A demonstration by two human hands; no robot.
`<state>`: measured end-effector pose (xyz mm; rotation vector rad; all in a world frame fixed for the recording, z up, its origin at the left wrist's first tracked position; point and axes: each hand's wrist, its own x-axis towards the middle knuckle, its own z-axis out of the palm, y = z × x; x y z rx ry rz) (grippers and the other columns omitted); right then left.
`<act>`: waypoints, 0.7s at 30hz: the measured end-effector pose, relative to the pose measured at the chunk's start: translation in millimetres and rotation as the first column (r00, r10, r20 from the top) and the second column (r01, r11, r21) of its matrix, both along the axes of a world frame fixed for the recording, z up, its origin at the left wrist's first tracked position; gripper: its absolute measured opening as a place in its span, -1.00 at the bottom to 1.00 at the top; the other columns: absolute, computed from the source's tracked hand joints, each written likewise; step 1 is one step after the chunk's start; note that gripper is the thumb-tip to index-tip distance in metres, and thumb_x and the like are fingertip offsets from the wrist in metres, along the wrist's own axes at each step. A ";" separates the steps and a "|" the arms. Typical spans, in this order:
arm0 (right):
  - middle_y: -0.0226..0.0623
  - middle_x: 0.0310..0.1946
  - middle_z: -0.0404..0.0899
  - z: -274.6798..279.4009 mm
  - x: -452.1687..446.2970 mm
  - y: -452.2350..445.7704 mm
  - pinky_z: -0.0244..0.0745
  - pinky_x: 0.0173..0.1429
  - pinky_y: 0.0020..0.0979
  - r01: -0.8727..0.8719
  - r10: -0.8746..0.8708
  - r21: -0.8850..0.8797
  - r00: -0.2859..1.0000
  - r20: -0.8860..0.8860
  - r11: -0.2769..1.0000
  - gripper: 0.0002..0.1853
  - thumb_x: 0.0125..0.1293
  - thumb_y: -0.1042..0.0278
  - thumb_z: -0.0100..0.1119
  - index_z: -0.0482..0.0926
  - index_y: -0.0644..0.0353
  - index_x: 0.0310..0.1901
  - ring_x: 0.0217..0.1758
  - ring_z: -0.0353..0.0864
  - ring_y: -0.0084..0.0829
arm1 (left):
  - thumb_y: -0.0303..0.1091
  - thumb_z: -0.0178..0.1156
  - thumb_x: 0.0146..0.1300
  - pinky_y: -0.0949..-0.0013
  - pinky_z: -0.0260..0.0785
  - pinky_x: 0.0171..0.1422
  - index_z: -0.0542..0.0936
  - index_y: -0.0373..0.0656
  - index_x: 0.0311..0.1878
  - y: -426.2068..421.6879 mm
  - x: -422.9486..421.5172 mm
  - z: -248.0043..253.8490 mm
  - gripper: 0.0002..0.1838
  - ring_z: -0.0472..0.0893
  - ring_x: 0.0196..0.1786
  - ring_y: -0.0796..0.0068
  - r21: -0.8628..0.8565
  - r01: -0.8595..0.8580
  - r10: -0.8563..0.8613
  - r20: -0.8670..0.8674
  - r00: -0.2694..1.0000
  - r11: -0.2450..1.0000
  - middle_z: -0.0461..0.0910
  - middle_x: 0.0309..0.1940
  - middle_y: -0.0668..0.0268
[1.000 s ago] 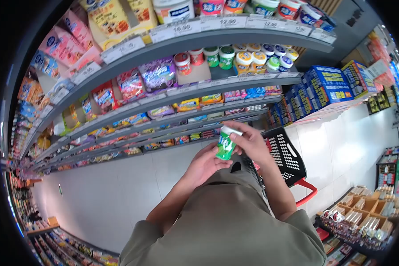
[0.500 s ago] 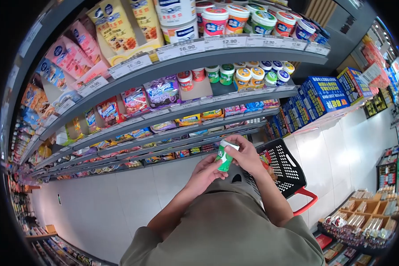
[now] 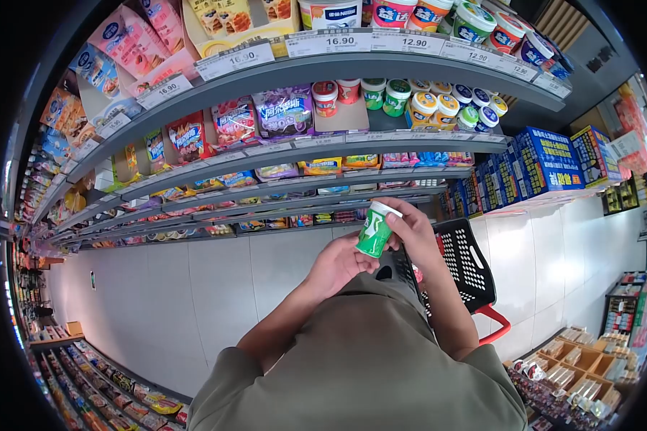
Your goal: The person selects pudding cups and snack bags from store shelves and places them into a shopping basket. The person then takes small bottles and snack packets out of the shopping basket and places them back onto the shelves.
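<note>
Head view: both hands on one small green tub (image 3: 371,233) with a white lid (image 3: 386,208), tilted, in front of the torso. Right hand (image 3: 418,237) grips it near the lid, thumb on the side; left hand (image 3: 334,267) cups the lower end loosely, fingers half curled. Step in hand looks like handling the tub up close; lid looks on. Any shift of it calls for a firm hold by one hand before the other lets go. No bench here; tub is off any surface, above the pale tiled floor (image 3: 158,294). Ahead, grey shelf (image 3: 323,80) with price labels, snack bags and more tubs, including similar green ones (image 3: 397,99). Black basket (image 3: 482,269) with red handle (image 3: 497,330) just beside, on the right; blue boxes (image 3: 550,161) stacked beyond. Store aisle, lit.
</note>
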<state>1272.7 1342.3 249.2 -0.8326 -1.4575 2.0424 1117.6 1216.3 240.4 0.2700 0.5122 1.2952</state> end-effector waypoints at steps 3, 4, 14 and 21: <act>-0.43 -0.27 0.63 0.0 1.5 -0.2 0.35 -0.46 -0.66 -0.022 0.022 0.005 1.000 -0.013 1.000 -0.54 0.42 0.16 0.19 0.49 0.23 0.25 -0.50 0.51 -0.72 | -0.14 0.00 0.41 0.30 0.38 0.07 0.45 -0.30 0.19 -1.6 0.5 -5.6 -0.55 0.56 -0.12 0.41 0.025 0.008 -0.007 -0.005 1.000 1.000 0.58 -0.06 0.22; -0.43 -0.27 0.63 -1.2 1.9 -0.2 0.35 -0.46 -0.66 -0.023 0.023 0.002 1.000 -0.011 1.000 -0.54 0.42 0.16 0.19 0.49 0.23 0.25 -0.50 0.51 -0.72 | -0.17 0.01 0.42 0.32 0.39 0.06 0.45 -0.30 0.18 -2.1 0.9 -7.6 -0.57 0.56 -0.12 0.42 0.037 -0.008 0.009 -0.019 1.000 0.999 0.59 -0.06 0.22; -0.48 -0.17 0.60 2.1 4.8 2.6 0.35 -0.43 -0.65 -0.013 0.014 0.051 1.000 -0.026 0.999 -0.52 0.41 0.24 0.21 0.47 0.16 0.31 -0.44 0.43 -0.74 | -0.53 0.27 0.29 0.43 0.46 -0.03 0.35 -0.26 0.39 -0.6 2.6 -5.0 -0.40 0.58 -0.05 0.54 0.097 -0.125 0.156 -0.479 0.864 0.987 0.52 0.13 0.25; -0.45 -0.12 0.56 -4.6 0.3 4.6 0.39 -0.40 -0.64 -0.008 0.004 0.136 1.000 0.027 0.991 -0.53 0.42 0.25 0.21 0.47 0.14 0.33 -0.43 0.44 -0.74 | -0.60 0.36 0.19 0.50 0.51 0.06 0.36 -0.22 0.37 1.8 0.4 -2.6 -0.33 0.60 0.01 0.55 0.106 -0.203 0.227 -0.573 0.788 0.973 0.48 0.17 0.29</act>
